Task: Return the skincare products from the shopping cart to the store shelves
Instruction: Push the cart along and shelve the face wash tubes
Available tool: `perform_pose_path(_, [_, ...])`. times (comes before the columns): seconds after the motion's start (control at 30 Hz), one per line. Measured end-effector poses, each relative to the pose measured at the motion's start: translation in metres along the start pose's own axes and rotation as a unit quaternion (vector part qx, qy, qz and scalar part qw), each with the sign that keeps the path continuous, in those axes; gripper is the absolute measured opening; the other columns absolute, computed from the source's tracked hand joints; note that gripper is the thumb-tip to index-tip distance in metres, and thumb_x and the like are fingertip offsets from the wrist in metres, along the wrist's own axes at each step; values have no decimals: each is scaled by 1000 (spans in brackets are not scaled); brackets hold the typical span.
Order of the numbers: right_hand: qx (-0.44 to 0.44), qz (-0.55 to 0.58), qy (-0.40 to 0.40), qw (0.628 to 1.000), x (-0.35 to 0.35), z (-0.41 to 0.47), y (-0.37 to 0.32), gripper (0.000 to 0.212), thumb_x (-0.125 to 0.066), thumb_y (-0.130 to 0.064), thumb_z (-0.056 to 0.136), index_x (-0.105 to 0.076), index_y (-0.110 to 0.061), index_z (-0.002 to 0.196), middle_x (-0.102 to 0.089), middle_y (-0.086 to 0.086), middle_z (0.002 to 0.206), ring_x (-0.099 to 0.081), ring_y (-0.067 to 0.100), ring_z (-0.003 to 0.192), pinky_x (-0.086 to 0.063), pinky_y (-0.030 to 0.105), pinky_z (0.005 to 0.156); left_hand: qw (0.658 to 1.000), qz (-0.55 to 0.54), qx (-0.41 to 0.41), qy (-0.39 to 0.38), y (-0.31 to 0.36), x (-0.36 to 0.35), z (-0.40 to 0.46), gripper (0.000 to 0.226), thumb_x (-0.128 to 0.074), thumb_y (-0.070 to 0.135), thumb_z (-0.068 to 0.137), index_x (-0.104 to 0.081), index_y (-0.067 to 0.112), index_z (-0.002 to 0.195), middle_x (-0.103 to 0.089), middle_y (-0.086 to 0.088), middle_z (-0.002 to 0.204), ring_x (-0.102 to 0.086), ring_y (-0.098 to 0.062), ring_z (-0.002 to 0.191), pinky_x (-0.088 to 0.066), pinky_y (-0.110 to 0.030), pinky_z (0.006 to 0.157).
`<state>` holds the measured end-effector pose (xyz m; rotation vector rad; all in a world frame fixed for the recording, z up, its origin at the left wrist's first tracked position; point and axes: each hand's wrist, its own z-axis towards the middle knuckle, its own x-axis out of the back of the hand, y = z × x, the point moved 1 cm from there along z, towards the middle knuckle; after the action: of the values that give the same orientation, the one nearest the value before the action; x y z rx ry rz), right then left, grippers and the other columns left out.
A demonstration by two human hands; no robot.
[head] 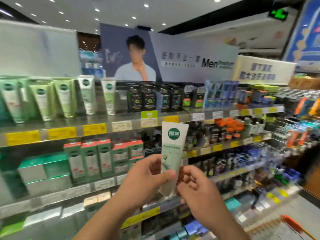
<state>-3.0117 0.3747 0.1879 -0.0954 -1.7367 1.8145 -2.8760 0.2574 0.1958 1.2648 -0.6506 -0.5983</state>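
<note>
Upright before the shelves (97, 118), a pale green tube (171, 146) is gripped by the left hand (147, 177); the right hand (195, 186) pinches its base.

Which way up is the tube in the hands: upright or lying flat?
Upright. The tube stands vertical, flat crimped end on top, lower end held between the left hand and right hand.

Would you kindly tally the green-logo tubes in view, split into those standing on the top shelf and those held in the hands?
Tubes standing on the top shelf: 6
Tube held in both hands: 1
Total: 7
</note>
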Motion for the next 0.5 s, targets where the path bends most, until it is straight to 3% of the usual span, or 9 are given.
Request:
perform_pose_path(0.07, [10,27,-48,998,-22,5,-9,43,-68,-18,97,-63,-61,97,-71,-19,89,-68,4,82,-58,36,84,999,1,2,50,4,19,-9,36,-82,27,83,-73,25,117,-78,3,112,-74,-20,106,-55,-53,99])
perform_pose_path(0.13, [19,41,-77,996,-40,9,-17,36,-73,-17,94,-65,-52,99,-73,-14,92,-69,3,83,-59,30,84,996,12,4,92,7,37,-18,38,-81,30,80,-73,27,117,-78,3,111,-74,-20,106,-56,-53,98])
perform_pose_path(0.27, [60,24,-106,992,-74,23,-38,41,-75,-15,89,-66,-54,99,-76,-2,92,-71,26,89,-59,50,86,988,53,-4,146,12,70,-34,27,-77,13,90,-73,26,114,-79,5,106,-75,-16,101,-56,-49,99])
perform_pose_path(0.4, [89,12,-118,989,-110,42,-56,26,-76,-29,80,-66,-44,99,-76,-1,89,-72,25,82,-59,52,79,974,98,-10,204,17,105,-42,26,-76,12,91,-75,30,110,-79,10,103,-75,-12,99,-56,-47,99])
perform_pose_path(0.5, [106,4,-112,988,-137,57,-70,29,-74,-40,72,-65,-42,100,-75,-2,89,-72,23,82,-59,53,76,968,121,-14,221,21,131,-40,23,-73,16,94,-75,31,112,-79,14,102,-74,-6,99,-56,-44,99])
